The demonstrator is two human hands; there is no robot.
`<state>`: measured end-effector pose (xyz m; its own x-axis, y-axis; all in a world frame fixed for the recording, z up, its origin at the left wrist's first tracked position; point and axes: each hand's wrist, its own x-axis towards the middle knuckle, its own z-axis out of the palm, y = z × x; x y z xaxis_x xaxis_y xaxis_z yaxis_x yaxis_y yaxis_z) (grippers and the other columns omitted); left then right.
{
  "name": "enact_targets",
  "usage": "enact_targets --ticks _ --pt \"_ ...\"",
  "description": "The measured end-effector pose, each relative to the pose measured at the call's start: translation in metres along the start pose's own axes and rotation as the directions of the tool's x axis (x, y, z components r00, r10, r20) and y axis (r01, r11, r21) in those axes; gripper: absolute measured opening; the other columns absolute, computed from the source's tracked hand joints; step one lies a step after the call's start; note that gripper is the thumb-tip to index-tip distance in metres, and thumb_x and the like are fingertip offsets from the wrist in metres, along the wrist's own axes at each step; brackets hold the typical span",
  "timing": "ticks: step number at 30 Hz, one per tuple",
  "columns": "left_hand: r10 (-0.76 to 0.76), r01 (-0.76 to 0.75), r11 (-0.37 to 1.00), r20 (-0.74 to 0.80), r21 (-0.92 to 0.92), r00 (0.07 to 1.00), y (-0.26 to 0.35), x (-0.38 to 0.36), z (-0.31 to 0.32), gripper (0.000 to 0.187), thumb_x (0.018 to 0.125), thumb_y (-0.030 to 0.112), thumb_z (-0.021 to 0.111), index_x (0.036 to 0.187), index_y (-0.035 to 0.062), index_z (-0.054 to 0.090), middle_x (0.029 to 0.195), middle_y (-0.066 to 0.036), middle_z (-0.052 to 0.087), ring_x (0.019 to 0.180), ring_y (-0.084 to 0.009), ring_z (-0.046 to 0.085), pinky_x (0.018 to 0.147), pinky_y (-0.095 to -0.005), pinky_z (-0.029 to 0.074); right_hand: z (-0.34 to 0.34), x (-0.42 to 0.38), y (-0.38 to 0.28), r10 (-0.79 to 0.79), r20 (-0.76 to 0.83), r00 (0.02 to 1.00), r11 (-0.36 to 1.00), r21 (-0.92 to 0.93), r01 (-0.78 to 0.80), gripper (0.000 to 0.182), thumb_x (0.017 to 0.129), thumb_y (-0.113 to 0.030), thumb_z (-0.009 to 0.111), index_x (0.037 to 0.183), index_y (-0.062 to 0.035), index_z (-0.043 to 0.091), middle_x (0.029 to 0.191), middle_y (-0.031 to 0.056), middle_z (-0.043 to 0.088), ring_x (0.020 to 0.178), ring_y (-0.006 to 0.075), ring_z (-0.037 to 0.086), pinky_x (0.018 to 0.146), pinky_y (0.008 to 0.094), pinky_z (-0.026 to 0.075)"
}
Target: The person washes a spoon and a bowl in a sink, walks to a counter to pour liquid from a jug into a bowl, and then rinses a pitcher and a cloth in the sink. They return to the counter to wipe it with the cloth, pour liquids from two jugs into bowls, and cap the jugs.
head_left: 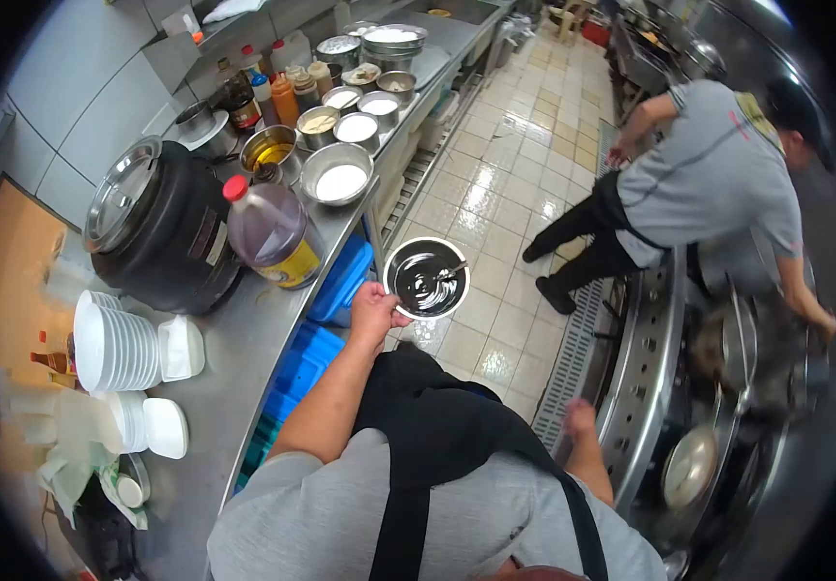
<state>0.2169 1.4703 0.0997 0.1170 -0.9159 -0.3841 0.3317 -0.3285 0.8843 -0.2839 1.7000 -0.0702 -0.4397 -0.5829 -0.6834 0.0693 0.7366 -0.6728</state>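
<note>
My left hand [376, 316] grips the near-left rim of a round metal bowl [465, 296], thumb and fingers pinched on its edge. Dark, glossy liquid [424, 289] fills much of the bowl, and what looks like a spoon [453, 272] rests in it. The bowl is held over the floor, just off the steel counter's edge. My right hand [580, 417] hangs low at my right side, near the stove front. Its fingers look loosely curled, slightly blurred, with nothing seen in them.
On the left steel counter [207, 423] stand a red-capped jug [268, 232], a black pot [161, 228], stacked white containers [106, 346] and several seasoning bowls [339, 180]. A co-worker [704, 174] leans over the stove [650, 363] at right. Blue bins [302, 373] sit below the counter; floor tiles [495, 324] shine.
</note>
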Motion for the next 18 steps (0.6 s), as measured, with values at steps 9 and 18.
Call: enact_targets --ticks 9,18 --pt "-0.021 0.02 0.998 -0.012 -0.066 1.0 0.063 0.201 0.106 0.019 0.083 -0.004 0.056 0.098 -0.0011 0.046 0.08 -0.013 0.059 0.056 -0.0201 0.063 0.047 -0.0311 0.058 0.053 0.136 -0.217 -0.213 0.102 0.972 0.976 -0.018 0.216 0.013 0.092 -0.022 0.064 0.098 -0.0104 0.061 0.069 -0.0038 0.054 0.057 0.0114 0.053 0.048 0.0264 0.042" --pt "0.057 -0.068 0.989 -0.081 -0.132 0.995 0.137 0.403 0.203 0.015 0.084 -0.004 0.055 0.091 0.0016 0.043 0.074 -0.013 0.059 0.053 -0.0222 0.064 0.046 -0.032 0.057 0.055 0.225 -0.118 -0.119 0.402 0.908 0.887 -0.369 0.28 0.02 0.089 -0.022 0.059 0.084 -0.0041 0.066 0.083 0.005 0.069 0.073 0.0188 0.065 0.065 0.035 0.051"
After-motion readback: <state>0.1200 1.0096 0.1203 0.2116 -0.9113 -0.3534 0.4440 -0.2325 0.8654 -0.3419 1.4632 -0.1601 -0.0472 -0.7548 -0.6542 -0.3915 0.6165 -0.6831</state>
